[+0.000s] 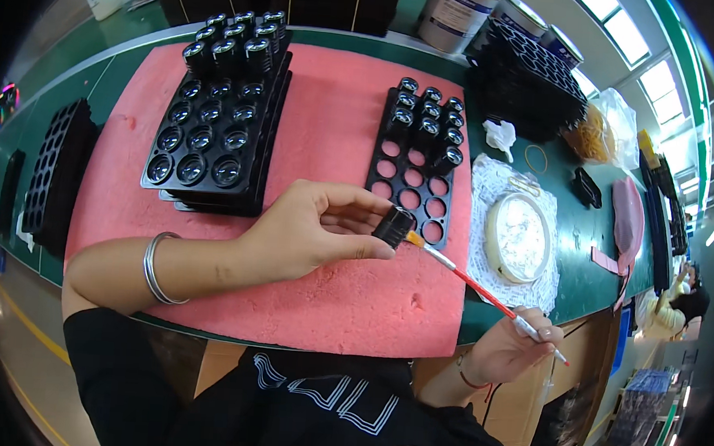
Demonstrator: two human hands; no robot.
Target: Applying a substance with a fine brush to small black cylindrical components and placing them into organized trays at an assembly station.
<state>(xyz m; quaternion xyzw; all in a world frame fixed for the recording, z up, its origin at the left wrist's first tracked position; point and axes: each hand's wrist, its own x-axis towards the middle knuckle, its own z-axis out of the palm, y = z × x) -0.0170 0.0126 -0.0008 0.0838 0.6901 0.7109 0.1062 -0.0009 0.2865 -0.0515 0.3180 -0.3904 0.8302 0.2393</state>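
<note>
My left hand (308, 228) reaches over the pink foam mat and pinches a small black ribbed cylinder (393, 226) between thumb and fingers. In my right hand (517, 347) is a slim paintbrush (484, 291) with a red and white handle. Its tan bristles touch or nearly touch the rim of the cylinder; I cannot tell which. Just beyond lies a black tray (382, 181) with round holes, its far rows filled with glossy black lens barrels (428, 128). To the left stands a stack of black trays (204, 189) holding many lens pieces, with taller barrels (224, 51) at the far end.
A round shallow dish (489, 246) rests on a white cloth (545, 296) at the right. Behind it are a crumpled tissue (499, 137), a rubber band (536, 159), stacked black trays (529, 82) and metal cans (455, 16). Another black tray stack (54, 168) sits far left.
</note>
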